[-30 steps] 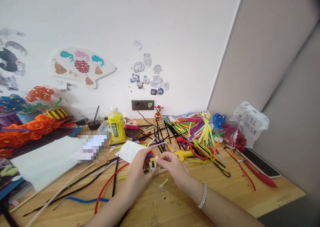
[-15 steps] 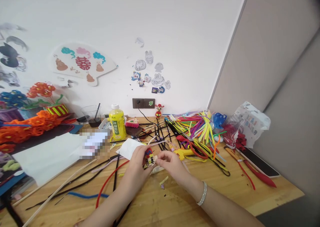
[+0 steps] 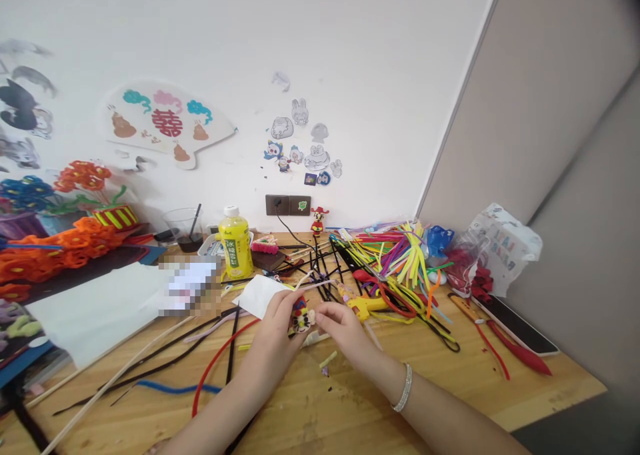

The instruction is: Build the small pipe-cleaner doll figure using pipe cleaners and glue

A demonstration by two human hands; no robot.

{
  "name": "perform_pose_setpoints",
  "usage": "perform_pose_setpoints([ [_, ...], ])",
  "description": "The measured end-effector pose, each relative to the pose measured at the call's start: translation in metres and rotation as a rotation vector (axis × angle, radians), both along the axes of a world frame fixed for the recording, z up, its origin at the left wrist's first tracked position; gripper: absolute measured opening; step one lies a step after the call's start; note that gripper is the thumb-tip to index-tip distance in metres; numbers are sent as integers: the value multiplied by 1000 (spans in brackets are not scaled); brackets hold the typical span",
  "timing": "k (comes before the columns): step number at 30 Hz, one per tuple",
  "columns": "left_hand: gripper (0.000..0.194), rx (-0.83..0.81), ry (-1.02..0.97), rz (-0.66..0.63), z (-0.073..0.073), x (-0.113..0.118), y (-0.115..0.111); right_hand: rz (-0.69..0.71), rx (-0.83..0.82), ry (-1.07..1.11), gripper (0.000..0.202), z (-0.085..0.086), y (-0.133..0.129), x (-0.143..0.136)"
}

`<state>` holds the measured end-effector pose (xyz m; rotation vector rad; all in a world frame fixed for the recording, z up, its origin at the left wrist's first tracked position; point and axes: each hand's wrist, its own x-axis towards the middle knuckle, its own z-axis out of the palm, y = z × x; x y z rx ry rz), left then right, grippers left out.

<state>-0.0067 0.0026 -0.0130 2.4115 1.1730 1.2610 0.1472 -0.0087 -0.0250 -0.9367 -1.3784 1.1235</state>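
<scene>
My left hand (image 3: 275, 328) is closed around a small colourful figurine (image 3: 301, 321) with a pale face, dark markings and bits of red, blue and yellow. Its fingers hide much of the body. At the figurine's right edge, the thumb and forefinger of my right hand (image 3: 343, 328) pinch a small cream-coloured part of it. Both hands are above the wooden table, just in front of a white sheet of paper (image 3: 263, 295). Behind my right hand lies a yellow glue gun (image 3: 369, 305). A similar figurine in a red hat (image 3: 319, 220) stands by the wall.
Pipe cleaners in many colours (image 3: 407, 255) are heaped at the back right. A yellow drink bottle (image 3: 236, 245) and a plastic cup (image 3: 185, 231) stand at the back. Red-handled pliers (image 3: 520, 351) and a phone (image 3: 520, 325) lie at the right. Pipe-cleaner flowers (image 3: 83, 178) fill the left.
Both hands keep nearly the same place and grip on the figurine. The view has shifted very slightly.
</scene>
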Motion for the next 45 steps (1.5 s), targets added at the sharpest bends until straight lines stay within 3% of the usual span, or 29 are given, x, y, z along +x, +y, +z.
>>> perform_pose_setpoints([
  [14, 45, -17, -36, -26, 1, 4, -4, 144, -204, 231, 31, 4, -3, -3],
  [28, 40, 7, -14, -29, -4, 3, -2, -47, -194, 153, 32, 9, -4, -2],
  [45, 45, 14, 25, -34, -5, 3, 0, 3, -276, 194, 26, 13, -3, 0],
])
